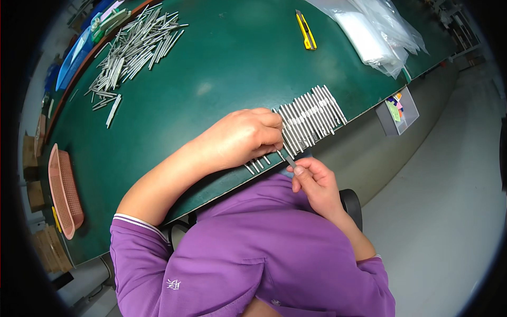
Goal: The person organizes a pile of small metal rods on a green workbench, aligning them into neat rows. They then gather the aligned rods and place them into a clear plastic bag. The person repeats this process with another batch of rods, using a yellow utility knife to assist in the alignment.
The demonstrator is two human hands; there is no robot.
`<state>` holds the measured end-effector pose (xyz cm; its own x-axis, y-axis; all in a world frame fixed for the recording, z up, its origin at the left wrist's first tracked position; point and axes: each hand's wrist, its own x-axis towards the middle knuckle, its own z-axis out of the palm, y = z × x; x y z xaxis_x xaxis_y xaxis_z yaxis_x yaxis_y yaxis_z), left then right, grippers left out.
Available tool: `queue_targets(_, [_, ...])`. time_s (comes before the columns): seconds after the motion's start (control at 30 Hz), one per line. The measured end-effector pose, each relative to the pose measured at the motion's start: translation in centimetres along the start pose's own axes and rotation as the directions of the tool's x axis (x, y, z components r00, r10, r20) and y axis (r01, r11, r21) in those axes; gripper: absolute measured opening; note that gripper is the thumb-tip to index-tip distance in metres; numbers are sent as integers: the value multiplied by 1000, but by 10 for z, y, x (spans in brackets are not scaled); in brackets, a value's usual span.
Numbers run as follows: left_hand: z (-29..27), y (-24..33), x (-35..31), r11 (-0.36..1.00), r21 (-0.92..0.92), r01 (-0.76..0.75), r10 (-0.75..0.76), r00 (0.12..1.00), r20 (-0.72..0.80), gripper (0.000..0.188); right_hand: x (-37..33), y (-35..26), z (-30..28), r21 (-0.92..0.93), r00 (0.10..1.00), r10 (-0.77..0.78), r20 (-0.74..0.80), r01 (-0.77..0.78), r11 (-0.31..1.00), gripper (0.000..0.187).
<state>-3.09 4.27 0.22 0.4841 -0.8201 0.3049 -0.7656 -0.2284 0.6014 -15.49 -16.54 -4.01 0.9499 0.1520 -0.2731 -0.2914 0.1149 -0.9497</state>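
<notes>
My left hand (253, 136) bends over the table's near edge, its fingers closed on a thin metal rod (280, 155) whose near end pokes out beneath them. Several more rod ends (256, 165) show below its wrist. Just right of the fingers lies a row of silver metal rods (309, 117), side by side. My right hand (317, 182), off the table's edge, pinches a flat grey metal strip (291, 161) between thumb and fingers. The strip's tip is close to the rod under my left hand; whether they touch I cannot tell.
A loose heap of metal rods (134, 47) lies at the far left on the green table (222, 68). Farther back are a yellow utility knife (306, 30) and clear plastic bags (367, 42). A pink basket (66, 193) stands left; a grey open drawer (398, 113) juts out right.
</notes>
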Motion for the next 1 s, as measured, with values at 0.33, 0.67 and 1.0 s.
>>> queue_targets(0.33, [-4, 3, 3, 983, -74, 168, -164, 985, 49, 9, 1, 11, 1, 15, 999, 35, 14, -35, 999, 15])
queue_targets(0.67, [-3, 6, 3, 963, -114, 245, -240, 969, 52, 8, 9, 6, 6, 62, 999, 26, 37, -28, 998, 17])
queue_targets(1.0, [-4, 5, 4, 959, -140, 247, -241, 969, 57, 7, 8, 4, 9, 6, 998, -31, 50, 30, 1000, 15])
